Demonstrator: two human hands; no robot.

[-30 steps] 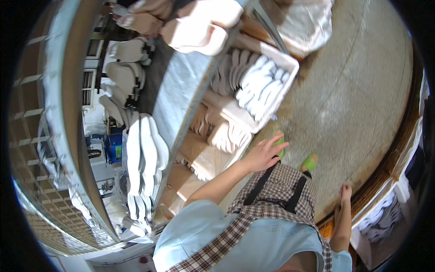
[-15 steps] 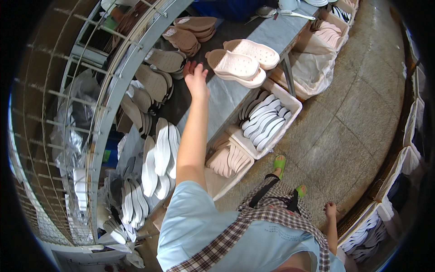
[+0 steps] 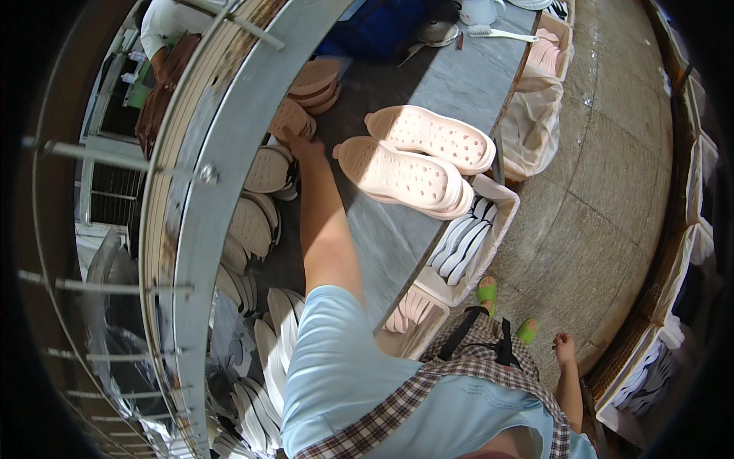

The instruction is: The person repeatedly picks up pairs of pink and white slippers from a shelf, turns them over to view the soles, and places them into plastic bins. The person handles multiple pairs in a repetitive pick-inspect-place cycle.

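Observation:
My left hand (image 3: 307,148) reaches to the back of the grey bench and touches the near end of a small stack of pink shoe soles (image 3: 290,118). Shadow and the stack hide its fingertips, so its grip cannot be made out. To the right of that forearm lie two pale pink perforated shoe soles, the farther one (image 3: 436,138) beside a nearer stacked one (image 3: 401,176). Another pink stack (image 3: 315,83) sits just beyond the hand. My right hand (image 3: 564,348) hangs low over the floor, fingers loosely curled and slightly apart, holding nothing.
A metal rail (image 3: 222,145) curves along the left, with a person's arm (image 3: 158,57) behind it. More soles (image 3: 252,226) line the bench's left edge. Bins of white soles (image 3: 462,245) and pink soles (image 3: 409,310) stand below. A white brush (image 3: 501,34) lies at the far end.
My left hand has gone from hovering with spread fingers to touching the pink stack. The view has shifted, so the pale pink soles look nearer. My right hand still hangs.

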